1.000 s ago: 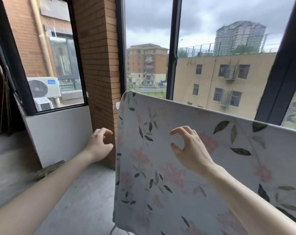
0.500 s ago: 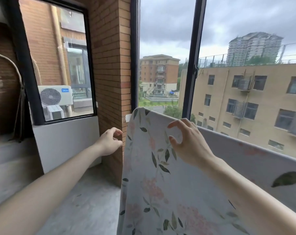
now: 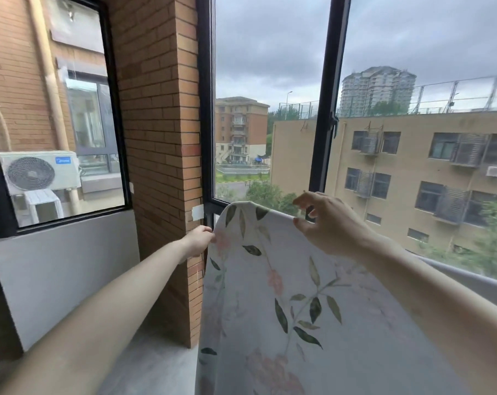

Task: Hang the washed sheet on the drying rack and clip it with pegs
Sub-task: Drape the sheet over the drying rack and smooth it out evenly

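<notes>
Above: left hand (image 3: 198, 241) pinching side edge of white leaf-and-flower printed sheet (image 3: 284, 295); right hand (image 3: 331, 223) released, fingers loosely curved at top fold.

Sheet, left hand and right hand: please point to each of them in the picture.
sheet (image 3: 270, 280): head view, on its flowered front face.
left hand (image 3: 197, 242): head view, on the back of the hand.
right hand (image 3: 331, 223): head view, on the back of the hand.

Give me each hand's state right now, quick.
Left hand: pinching the side edge of the floral sheet.
Right hand: open, fingers loosely curled over the sheet's top edge, holding nothing visible.
</notes>
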`<state>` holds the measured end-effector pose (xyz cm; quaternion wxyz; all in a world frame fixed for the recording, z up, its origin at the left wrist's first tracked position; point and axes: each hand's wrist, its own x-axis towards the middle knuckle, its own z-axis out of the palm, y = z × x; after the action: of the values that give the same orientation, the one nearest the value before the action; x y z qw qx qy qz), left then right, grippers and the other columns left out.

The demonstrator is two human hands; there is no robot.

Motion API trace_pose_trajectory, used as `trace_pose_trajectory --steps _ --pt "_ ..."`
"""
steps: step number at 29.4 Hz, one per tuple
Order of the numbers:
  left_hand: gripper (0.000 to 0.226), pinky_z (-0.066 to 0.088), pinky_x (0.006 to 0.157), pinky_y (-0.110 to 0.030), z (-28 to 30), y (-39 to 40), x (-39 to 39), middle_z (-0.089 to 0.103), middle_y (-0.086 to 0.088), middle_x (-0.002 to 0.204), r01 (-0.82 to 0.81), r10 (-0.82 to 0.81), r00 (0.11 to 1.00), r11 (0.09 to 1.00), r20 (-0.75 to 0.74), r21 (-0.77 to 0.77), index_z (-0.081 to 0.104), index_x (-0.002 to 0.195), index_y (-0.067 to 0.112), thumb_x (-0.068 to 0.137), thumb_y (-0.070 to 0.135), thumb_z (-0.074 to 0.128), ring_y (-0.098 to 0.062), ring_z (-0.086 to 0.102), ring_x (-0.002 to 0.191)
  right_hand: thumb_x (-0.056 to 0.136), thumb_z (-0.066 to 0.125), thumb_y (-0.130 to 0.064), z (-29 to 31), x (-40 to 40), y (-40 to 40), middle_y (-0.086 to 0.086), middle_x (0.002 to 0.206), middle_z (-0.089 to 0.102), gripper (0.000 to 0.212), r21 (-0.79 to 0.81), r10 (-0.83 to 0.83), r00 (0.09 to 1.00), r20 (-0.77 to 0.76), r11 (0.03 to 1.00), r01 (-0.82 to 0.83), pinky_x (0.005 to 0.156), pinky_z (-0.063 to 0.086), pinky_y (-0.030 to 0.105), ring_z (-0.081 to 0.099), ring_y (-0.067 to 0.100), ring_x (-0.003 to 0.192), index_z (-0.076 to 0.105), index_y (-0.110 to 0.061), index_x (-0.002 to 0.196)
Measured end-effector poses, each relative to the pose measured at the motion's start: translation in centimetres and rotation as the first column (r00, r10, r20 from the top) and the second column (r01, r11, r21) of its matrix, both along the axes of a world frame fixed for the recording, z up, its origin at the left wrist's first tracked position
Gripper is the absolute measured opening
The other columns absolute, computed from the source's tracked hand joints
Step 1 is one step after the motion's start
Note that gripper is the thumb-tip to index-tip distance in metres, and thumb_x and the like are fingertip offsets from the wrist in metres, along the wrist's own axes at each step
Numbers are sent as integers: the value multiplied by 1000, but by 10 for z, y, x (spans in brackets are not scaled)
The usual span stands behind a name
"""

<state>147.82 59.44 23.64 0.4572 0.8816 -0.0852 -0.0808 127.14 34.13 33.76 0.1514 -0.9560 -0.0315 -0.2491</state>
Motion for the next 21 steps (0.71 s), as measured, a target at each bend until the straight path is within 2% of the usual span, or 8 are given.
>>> trace_pose_trajectory --steps 1,5,8,11,14,16,19,21 --pt "32 47 92 -36 -4 -2 15 56 -10 137 21 -23 999 999 -46 -38 55 134 9 108 25 45 -26 56 111 99 59 -38 -2 14 2 -11 128 66 37 5 -22 999 -28 1000 22 90 53 32 62 11 109 58 -31 136" --pt "28 38 108 -45 -24 2 40 60 -6 124 57 -89 972 987 -218 -149 60 115 18 104 36 43 -29 55 116 104 51 -41 -8 27 1 -10 114 72 28 18 -94 990 -107 995 97 70 52 26 64 8 89 68 -30 124" --pt "35 45 89 -41 -36 7 64 68 -10 113 126 -175 952 971 -249 -201 65 114 13 101 40 46 -28 61 100 105 51 -40 -8 33 -2 -3 85 74 31 56 -132 979 -153 988 142 59 53 33 66 19 68 76 -23 97" --pt "33 46 79 -36 -43 7 79 72 -14 106 154 -185 971 968 -154 -197 68 119 3 103 28 53 -26 63 89 104 52 -43 -8 35 -5 -3 59 59 46 56 -174 967 -188 981 188 45 32 25 44 15 47 70 -10 80" --pt "22 43 70 -31 -49 10 92 74 -20 106 209 -210 978 976 -15 -67 74 106 5 101 23 62 -23 60 82 102 54 -49 -7 35 -9 -1 56 52 53 114 -197 957 -212 968 225 46 28 26 37 14 47 68 -2 82" --pt "21 48 69 -29 -49 16 93 74 -9 99 261 -264 964 961 26 96 73 97 15 100 33 64 -18 63 79 101 55 -51 -5 36 -9 -1 56 51 54 132 -205 952 -228 962 238 48 28 27 38 15 48 67 -2 80" --pt "36 60 87 -41 -52 25 95 77 -2 103 327 -343 939 905 12 272 75 102 20 99 52 59 -22 72 92 100 56 -52 -2 35 -4 -3 57 54 50 128 -206 948 -243 962 242 48 31 25 42 14 49 68 -11 72" --pt "36 60 90 -40 -50 33 96 78 0 105 364 -378 925 903 21 227 76 107 20 100 51 60 -23 73 96 100 58 -51 0 35 -2 -8 51 49 51 136 -209 944 -254 959 249 47 30 25 40 11 47 60 -19 60"
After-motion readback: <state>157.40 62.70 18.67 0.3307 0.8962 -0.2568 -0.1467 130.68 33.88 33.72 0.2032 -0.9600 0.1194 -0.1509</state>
